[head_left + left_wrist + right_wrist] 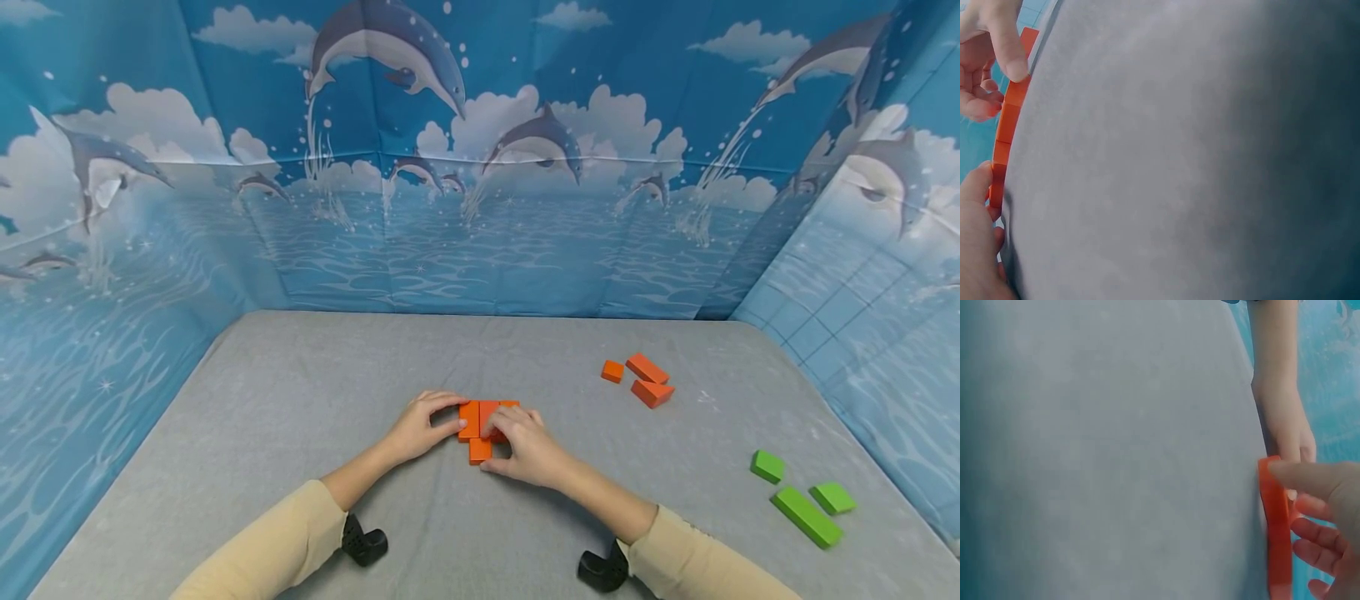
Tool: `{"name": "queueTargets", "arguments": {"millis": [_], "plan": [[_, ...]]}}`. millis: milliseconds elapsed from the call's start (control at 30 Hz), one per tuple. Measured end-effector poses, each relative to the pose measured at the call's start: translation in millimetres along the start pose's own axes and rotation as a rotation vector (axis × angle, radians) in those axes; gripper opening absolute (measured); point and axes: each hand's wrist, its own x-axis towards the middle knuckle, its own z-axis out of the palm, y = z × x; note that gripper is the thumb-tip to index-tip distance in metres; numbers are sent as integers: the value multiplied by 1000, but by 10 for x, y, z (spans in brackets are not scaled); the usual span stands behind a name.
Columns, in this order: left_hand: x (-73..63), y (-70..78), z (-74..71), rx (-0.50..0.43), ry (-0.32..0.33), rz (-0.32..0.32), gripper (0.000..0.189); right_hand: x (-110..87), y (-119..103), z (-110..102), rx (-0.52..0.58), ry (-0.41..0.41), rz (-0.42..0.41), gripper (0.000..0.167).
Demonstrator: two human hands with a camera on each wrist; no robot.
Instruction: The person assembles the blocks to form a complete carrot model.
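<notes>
Several orange blocks lie together flat on the grey cloth in the head view, some upright rectangles side by side and a smaller orange block against their near side. My left hand grips the leftmost orange block, thumb and index finger at its left edge. From the right, my right hand reaches over the group, thumb at the near side of the small block and fingertips on the blocks behind it. Its palm hides part of the right-hand blocks. In the left wrist view, the orange row appears edge-on between both hands.
Three loose orange blocks, one a wedge-like piece, lie at the back right. Farther right are three green pieces, including a long green block. A dolphin-print curtain encloses the grey table.
</notes>
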Motion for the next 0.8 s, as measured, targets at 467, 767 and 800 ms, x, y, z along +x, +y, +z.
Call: {"name": "queueTargets", "arguments": {"millis": [467,767,800], "plan": [[-5,8,-5,-3,2,8,36,-57,878,-670,101,335,171,32],[0,-5,-7,4,-16,-15,36,-266,1535,-901,69,248,372,42],[2,-11,-3,3,-19,-20,36,-286,1579,-911,65,240,380,42]]}}
